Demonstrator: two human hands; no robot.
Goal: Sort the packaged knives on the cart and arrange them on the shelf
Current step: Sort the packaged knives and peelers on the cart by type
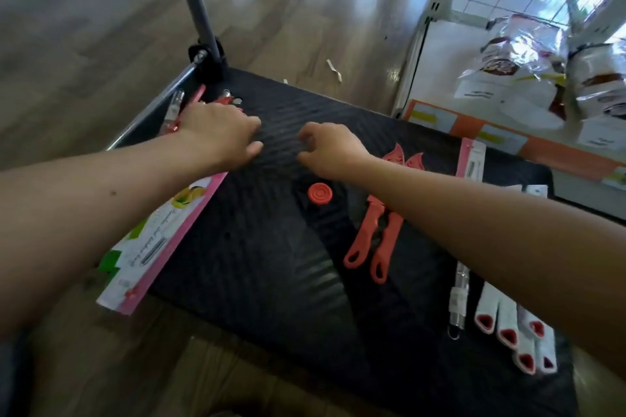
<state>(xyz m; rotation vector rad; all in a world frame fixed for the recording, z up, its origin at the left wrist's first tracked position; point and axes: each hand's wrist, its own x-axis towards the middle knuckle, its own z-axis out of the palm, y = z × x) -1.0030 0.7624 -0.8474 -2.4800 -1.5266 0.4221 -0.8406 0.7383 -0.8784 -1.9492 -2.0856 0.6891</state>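
1. Packaged knives [173, 112] sit bunched in the far left corner of the cart [271, 264], tight against the handle post [200, 10]. That's the pile in play!
2. Left hand [220, 132] is down on top of that bunch, knuckles up. Its fingertips are hidden, so I can't tell whether it grips or only presses.
3. Right hand [328, 149] hovers just beside it over bare deck, fingers loosely curled, nothing in it.
4. Here's what counts, I'd say: the bunch lies under and beyond the left hand, its long axis along the cart's left rail, roughly in line with that forearm. Left is nearer; right would have to cross over.
5. Waiting their turn are a pink carded pack [159, 244] under the left forearm, its near end poking past the cart's edge, then red knives [376, 240] and white-sheathed knives [508, 325] on the right.
6. The shelf [508, 142] stands off to the right, so that corner bunch has the longest trip.
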